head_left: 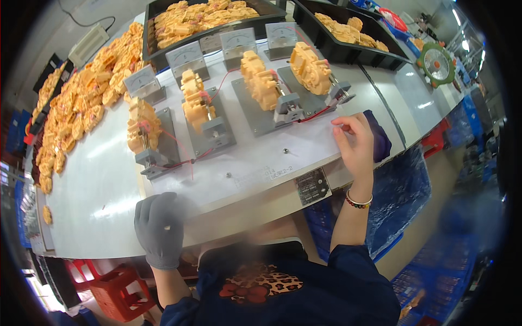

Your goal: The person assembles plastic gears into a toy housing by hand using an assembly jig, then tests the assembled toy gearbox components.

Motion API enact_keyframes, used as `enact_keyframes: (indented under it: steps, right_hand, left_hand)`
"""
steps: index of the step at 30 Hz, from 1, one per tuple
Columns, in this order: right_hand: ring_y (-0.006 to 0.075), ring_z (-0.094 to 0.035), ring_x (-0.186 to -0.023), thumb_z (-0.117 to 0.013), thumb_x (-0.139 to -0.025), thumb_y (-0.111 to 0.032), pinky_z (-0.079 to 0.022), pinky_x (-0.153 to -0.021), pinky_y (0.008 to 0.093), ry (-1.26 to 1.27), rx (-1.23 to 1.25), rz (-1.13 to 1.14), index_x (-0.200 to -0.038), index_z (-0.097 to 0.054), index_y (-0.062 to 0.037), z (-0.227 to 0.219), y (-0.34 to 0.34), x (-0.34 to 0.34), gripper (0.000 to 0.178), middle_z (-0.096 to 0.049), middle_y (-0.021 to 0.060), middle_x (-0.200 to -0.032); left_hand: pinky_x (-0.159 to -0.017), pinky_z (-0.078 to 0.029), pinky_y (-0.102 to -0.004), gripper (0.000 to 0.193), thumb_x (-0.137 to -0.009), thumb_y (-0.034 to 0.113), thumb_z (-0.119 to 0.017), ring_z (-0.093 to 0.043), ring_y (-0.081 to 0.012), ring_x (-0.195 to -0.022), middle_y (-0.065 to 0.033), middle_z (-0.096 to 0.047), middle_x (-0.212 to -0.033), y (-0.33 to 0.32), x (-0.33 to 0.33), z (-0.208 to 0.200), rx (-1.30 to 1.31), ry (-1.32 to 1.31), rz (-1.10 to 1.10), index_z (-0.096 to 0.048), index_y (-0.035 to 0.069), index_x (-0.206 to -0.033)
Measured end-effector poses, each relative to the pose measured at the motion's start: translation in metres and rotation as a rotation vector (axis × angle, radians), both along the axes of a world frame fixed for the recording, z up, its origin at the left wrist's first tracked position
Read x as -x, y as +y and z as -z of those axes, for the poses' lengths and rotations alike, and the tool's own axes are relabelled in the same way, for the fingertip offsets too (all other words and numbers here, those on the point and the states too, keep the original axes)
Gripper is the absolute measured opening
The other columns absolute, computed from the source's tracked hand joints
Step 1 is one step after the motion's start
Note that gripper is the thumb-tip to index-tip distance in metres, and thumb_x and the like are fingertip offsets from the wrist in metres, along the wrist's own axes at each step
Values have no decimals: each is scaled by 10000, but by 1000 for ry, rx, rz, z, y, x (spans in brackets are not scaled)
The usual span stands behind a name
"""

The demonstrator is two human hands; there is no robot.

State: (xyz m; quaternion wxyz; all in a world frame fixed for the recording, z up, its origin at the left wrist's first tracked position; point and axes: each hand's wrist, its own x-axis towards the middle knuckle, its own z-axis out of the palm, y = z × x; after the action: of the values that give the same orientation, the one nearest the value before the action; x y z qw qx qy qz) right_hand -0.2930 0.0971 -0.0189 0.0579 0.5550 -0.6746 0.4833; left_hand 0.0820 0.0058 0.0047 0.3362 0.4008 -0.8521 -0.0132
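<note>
My left hand (160, 228), in a grey knitted glove, rests at the front edge of the white table. Its fingertips are bent out of sight and its thumb side is blurred, so its grip is unclear. My bare right hand (356, 141) is over the table's right front, fingers loosely curled, thumb and forefinger a little apart, nothing visible between them. Beside it lies a dark purple cloth (379, 136). Ahead, yellow plastic gearbox-like pieces (198, 100), (260, 81), (311, 68), (143, 125) sit in grey metal fixtures (215, 133), with red wires attached.
Analog panel meters (238, 42) stand behind the fixtures. Loose yellow pieces (92, 95) heap at the left; black trays (212, 27), (350, 46) hold more behind. A green fan (436, 64) stands far right. Two small metal studs (286, 151) show on the board. A red stool (120, 293) is below left.
</note>
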Motion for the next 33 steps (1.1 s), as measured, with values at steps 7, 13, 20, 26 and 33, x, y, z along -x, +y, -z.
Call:
enact_keyframes:
  steps: [7, 13, 20, 26, 33]
  right_hand:
    - [90, -455, -788, -666, -868, -97, -376, -723, 202, -348, -109, -141, -969, -636, 5, -2, 10, 9, 146, -501, 0, -854]
    - [71, -443, -701, -708, -835, -89, -371, -638, 209, -397, -174, -52, -973, -640, -8, -11, 5, 16, 174, -501, -22, -772]
    - [161, -523, -636, -754, -748, -92, -422, -579, 272, 136, -51, -6, -890, -640, -29, -32, -12, -47, 193, -577, 61, -750]
    - [199, -591, -680, -753, -734, -79, -462, -607, 303, -98, -271, -371, -856, -636, -6, -30, -33, -62, 184, -613, 95, -787]
    - [192, -587, -686, -764, -723, -91, -469, -627, 285, -196, -333, -288, -875, -645, -10, -29, -34, -61, 209, -626, 85, -816]
  left_hand:
    - [-652, -470, -365, 153, -730, 18, -672, -595, -291, -723, -112, -613, -784, -10, 1, -4, -281, 137, -106, -649, 39, -879]
    - [-633, -472, -351, 184, -696, -8, -714, -589, -258, -691, -98, -606, -769, -16, 3, -3, -331, 227, -149, -637, 46, -854]
    - [-746, -464, -382, 159, -754, 106, -727, -590, -269, -828, -58, -626, -871, 5, 54, -15, -122, 200, 121, -628, 90, -878]
    - [-736, -467, -407, 149, -777, 98, -686, -585, -305, -852, -88, -615, -902, -5, 74, -7, -287, 94, 172, -624, 89, -912]
    - [-704, -470, -407, 104, -770, 74, -672, -589, -321, -810, -111, -617, -852, -11, 79, -11, -367, 101, 134, -620, 61, -859]
